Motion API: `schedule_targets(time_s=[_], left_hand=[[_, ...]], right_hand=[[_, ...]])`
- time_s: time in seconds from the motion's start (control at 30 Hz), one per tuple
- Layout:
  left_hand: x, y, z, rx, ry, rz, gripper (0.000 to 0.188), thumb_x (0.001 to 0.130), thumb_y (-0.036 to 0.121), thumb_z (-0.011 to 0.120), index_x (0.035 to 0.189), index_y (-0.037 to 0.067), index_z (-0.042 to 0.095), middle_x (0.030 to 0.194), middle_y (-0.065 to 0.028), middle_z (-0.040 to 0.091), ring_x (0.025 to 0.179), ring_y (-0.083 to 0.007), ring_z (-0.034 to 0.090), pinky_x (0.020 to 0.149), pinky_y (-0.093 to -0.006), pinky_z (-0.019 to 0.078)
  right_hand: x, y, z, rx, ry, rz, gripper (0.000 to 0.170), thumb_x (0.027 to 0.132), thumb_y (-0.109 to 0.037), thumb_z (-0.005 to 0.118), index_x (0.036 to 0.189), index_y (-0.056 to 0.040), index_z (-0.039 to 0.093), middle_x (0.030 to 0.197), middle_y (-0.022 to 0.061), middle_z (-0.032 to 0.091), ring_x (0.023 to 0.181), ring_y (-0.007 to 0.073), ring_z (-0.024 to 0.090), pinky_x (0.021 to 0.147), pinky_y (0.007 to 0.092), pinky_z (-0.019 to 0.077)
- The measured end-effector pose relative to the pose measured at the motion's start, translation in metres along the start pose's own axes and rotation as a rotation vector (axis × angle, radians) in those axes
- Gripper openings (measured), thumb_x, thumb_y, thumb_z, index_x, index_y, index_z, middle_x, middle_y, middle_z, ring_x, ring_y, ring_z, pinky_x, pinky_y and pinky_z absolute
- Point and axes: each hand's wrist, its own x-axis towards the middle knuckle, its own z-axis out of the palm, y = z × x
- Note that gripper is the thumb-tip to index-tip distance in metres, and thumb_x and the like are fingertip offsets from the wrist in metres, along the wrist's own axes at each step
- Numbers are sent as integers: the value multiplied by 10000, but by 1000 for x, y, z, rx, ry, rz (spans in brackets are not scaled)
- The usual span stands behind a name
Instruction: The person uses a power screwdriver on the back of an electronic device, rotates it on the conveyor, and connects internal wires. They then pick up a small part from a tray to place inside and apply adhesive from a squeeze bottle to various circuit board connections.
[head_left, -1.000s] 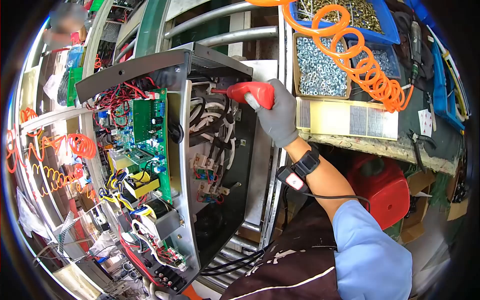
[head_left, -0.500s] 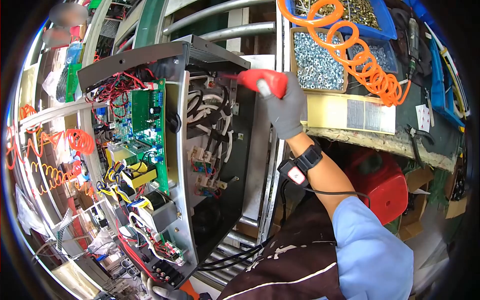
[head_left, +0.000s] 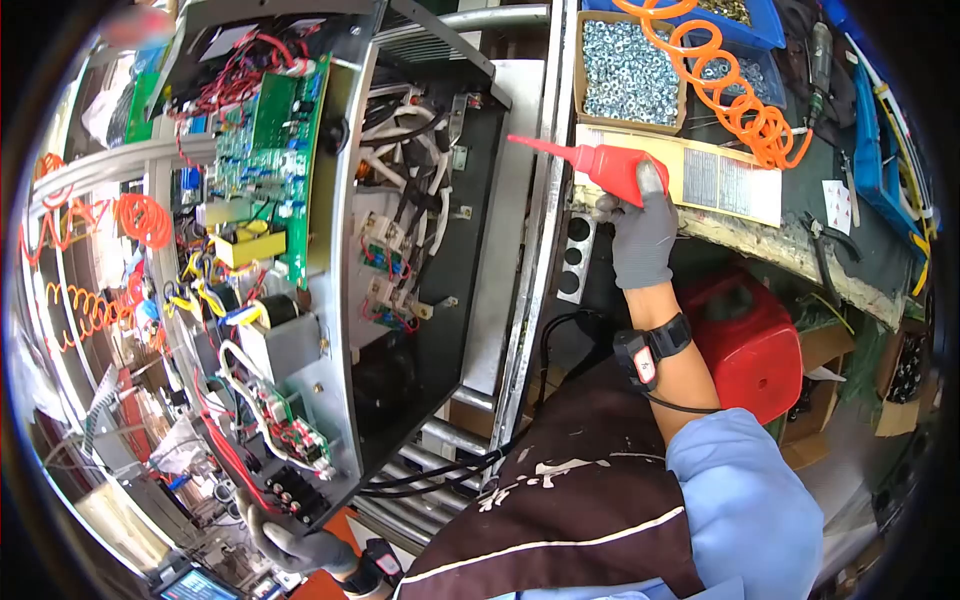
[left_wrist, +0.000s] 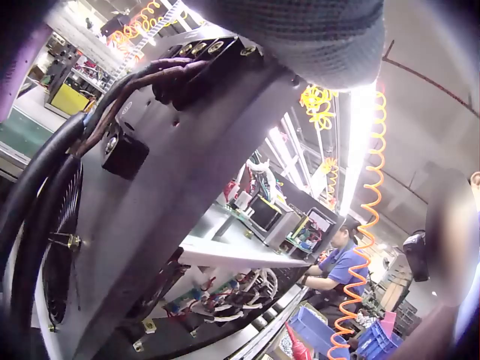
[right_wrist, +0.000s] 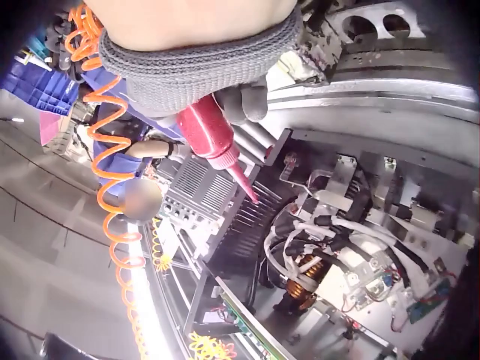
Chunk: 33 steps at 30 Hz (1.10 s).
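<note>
My gloved right hand [head_left: 645, 235] grips a red squeeze bottle [head_left: 608, 170] with a long thin nozzle. The nozzle points left toward an open black metal chassis [head_left: 478, 270], just outside its side wall. In the right wrist view the bottle [right_wrist: 204, 131] tilts down over the chassis, which holds white and black cables [right_wrist: 330, 232] and a copper coil [right_wrist: 304, 281]. A green circuit board [head_left: 290, 170] stands upright along the chassis's left side. At the chassis's near end, my gloved left hand [head_left: 305, 545] lies against it with fingers extended, close to the black terminals [head_left: 295, 495].
The chassis stands on a roller conveyor [head_left: 450, 440]. On the right bench are a box of metal nuts [head_left: 630, 70], a coiled orange air hose [head_left: 740, 115], a printed sheet [head_left: 720, 180] and pliers [head_left: 825, 250]. A red plastic stool [head_left: 750, 350] stands below. Another person [left_wrist: 341, 262] works beyond.
My right hand has drawn the bottle right, its nozzle leaving the chassis interior. The head view has shifted, so the chassis sits higher and more of my left hand shows at its near end.
</note>
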Motion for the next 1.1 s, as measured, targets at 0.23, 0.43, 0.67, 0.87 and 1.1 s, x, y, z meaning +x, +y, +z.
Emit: schedule_targets(time_s=[0.23, 0.43, 0.67, 0.87, 1.1], left_hand=[[-1, 0, 3, -124, 13, -51, 363, 884, 88, 347, 1110, -126, 535, 1199, -255, 571, 1153, -357, 529, 1034, -435, 377], [-1, -1, 7, -153, 28, 7, 331, 867, 61, 347, 1041, -108, 571, 1171, -245, 588, 1100, -328, 562, 979, -397, 419], [-3, -3, 3, -121, 27, 1, 341, 844, 42, 372, 1065, -111, 582, 1186, -246, 584, 1125, -341, 547, 986, -418, 416], [-2, -8, -5, -120, -32, -29, 352, 842, 59, 383, 1083, -105, 580, 1220, -234, 568, 1183, -356, 500, 1035, -462, 363], [-3, 2, -5, -75, -16, -160, 383, 858, 71, 365, 1144, -113, 542, 1292, -243, 513, 1214, -348, 475, 1047, -438, 341]], right_hand=[[-40, -6, 11, -109, -118, 83, 288, 877, -273, 610, 986, -8, 587, 691, 80, 618, 483, 132, 564, 438, 249, 481], [-54, -5, 16, -203, -248, 153, 309, 878, -301, 596, 986, -12, 595, 726, 67, 629, 538, 135, 584, 489, 260, 490], [-52, -16, -18, -63, -317, 287, 305, 879, -237, 573, 1073, -2, 583, 867, 85, 645, 687, 173, 618, 563, 295, 499], [-29, -53, -24, -131, -247, 184, 350, 888, -204, 565, 1203, -69, 494, 971, 94, 636, 704, 184, 622, 549, 316, 522], [54, -59, -1, 123, -73, 394, 251, 905, -283, 576, 1075, -104, 536, 866, 77, 640, 682, 211, 627, 589, 347, 532]])
